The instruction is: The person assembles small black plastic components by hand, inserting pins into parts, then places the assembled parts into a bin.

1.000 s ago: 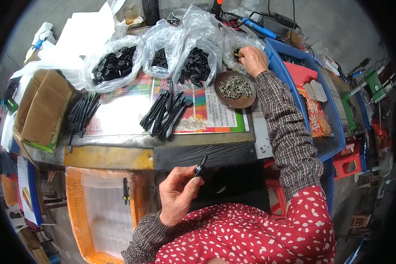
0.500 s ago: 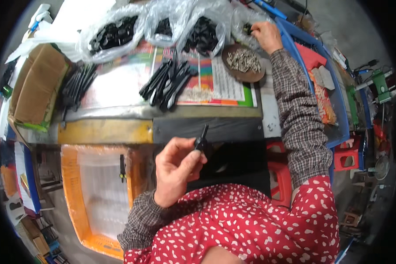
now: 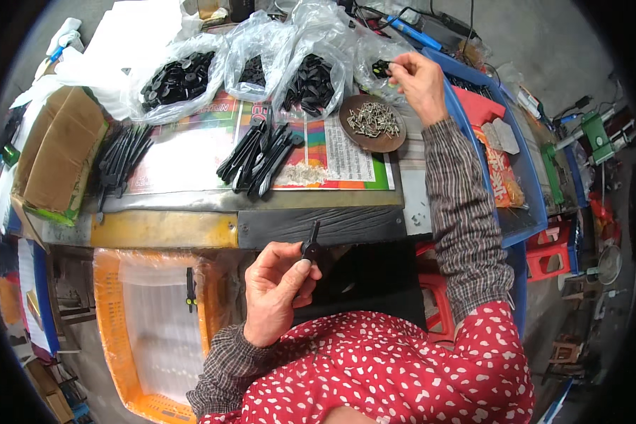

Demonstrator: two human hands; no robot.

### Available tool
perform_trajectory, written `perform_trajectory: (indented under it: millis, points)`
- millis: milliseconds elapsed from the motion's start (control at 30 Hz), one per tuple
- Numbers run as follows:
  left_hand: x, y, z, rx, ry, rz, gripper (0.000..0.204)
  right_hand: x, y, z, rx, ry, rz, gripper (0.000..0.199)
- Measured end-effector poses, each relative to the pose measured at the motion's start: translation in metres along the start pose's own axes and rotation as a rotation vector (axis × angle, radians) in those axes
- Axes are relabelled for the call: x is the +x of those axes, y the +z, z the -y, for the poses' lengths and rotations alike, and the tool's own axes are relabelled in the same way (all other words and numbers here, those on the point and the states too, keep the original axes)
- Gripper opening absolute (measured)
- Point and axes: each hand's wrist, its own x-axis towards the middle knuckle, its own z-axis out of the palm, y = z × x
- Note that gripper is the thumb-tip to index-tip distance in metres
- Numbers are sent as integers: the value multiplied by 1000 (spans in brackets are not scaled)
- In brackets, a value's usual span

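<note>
My left hand (image 3: 270, 295) is closed in a pinch just in front of the table's near edge. Its thumb and fingers grip a small black plastic part (image 3: 311, 246) with a thin stem pointing up. At the far right, my right hand (image 3: 422, 86) reaches to a clear plastic bag (image 3: 364, 51) of small black pieces (image 3: 381, 68) with yellow-green bits. The right fingertips are pinched together at these pieces; whatever lies between them is too small to make out. Nearby, a round brown dish (image 3: 353, 138) holds many small metal pins or screws.
Several clear bags of black parts (image 3: 311, 83) line the back. Bundles of long black pieces (image 3: 258, 159) lie on printed sheets; others (image 3: 122, 157) lie beside a cardboard box (image 3: 58, 152). A blue tray (image 3: 528, 225) flanks my right arm. Below the table edge stands an orange crate (image 3: 113, 311).
The whole view has shifted, with the table lower and slightly left in it. My right hand stays at the bag, its fingers turned a little. My left hand keeps the black part.
</note>
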Motion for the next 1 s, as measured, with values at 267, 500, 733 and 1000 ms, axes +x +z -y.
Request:
perform_trajectory:
  millis: [267,500,733,1000]
  points:
    - [-1,-2,3,-25,20,8,14,-87,-11,64,478,206,217,13]
    - [-1,2,3,-18,32,22,14,-140,-15,88,578,193,272,3]
    - [-5,4,4,-33,8,18,15,-176,-8,103,617,171,306,7]
    - [-7,7,4,-61,25,-8,14,-200,2,115,672,181,410,8]
